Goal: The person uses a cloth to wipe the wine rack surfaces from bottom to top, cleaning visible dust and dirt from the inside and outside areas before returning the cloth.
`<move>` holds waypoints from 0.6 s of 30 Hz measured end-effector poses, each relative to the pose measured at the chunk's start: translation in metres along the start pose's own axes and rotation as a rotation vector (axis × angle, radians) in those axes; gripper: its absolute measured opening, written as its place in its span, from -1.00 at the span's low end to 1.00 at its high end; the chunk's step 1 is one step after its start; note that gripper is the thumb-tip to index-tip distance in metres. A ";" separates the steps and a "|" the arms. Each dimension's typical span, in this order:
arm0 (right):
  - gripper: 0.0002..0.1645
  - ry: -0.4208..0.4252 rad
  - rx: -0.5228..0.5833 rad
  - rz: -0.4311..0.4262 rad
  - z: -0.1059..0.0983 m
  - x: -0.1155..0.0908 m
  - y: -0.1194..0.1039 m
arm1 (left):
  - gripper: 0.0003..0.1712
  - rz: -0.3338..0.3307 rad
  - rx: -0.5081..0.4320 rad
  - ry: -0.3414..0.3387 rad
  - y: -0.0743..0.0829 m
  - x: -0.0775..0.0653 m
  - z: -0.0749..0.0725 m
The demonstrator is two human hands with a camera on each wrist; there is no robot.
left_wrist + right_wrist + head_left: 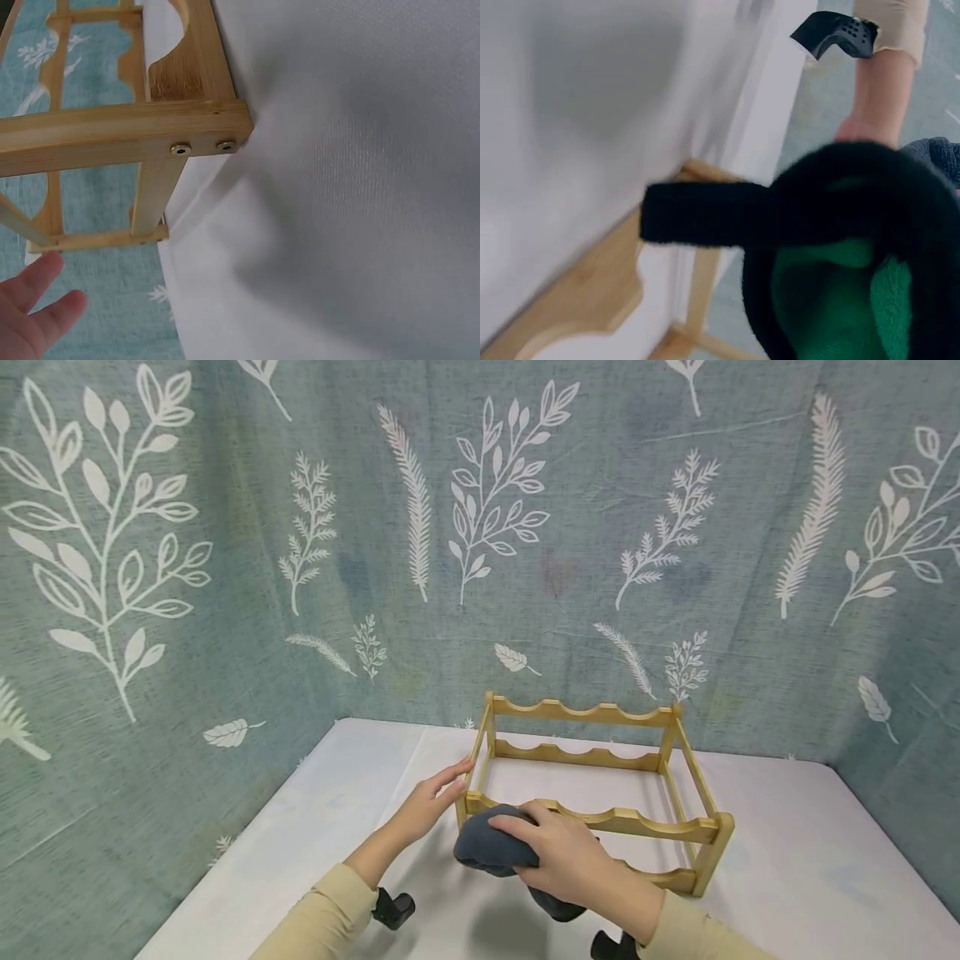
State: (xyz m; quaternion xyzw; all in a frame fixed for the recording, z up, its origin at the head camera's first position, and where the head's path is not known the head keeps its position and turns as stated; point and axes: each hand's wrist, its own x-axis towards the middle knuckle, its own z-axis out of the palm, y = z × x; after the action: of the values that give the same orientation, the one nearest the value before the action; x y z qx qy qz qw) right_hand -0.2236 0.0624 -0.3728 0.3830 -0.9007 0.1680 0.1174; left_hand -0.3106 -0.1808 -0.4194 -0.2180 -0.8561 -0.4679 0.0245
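Gripping the dark fabric item (491, 841), the right hand (568, 853) holds it above the white table (798, 835), at the near side of the wooden rack (626, 822). The left hand (422, 808), fingers extended and grasping nothing, is beside the rack's left end; contact cannot be determined. The item's interior shows green.
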 end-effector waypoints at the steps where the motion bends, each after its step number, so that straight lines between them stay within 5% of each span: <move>1: -0.28 0.000 -0.012 -0.009 0.004 0.006 -0.002 | -0.51 -0.005 -0.004 -0.001 0.001 0.000 0.000; 8: -0.26 0.046 -0.118 -0.042 0.020 0.019 -0.010 | -0.49 -0.017 -0.028 0.009 0.001 0.000 0.001; 18: -0.28 0.134 -0.137 0.053 0.005 -0.020 0.008 | -0.53 0.002 -0.040 0.020 0.002 -0.001 0.002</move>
State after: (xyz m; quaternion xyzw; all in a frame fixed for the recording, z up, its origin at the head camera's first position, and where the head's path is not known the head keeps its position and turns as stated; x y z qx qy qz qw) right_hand -0.2163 0.0788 -0.3861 0.3380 -0.9100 0.1344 0.1987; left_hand -0.3090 -0.1785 -0.4195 -0.2149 -0.8461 -0.4869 0.0291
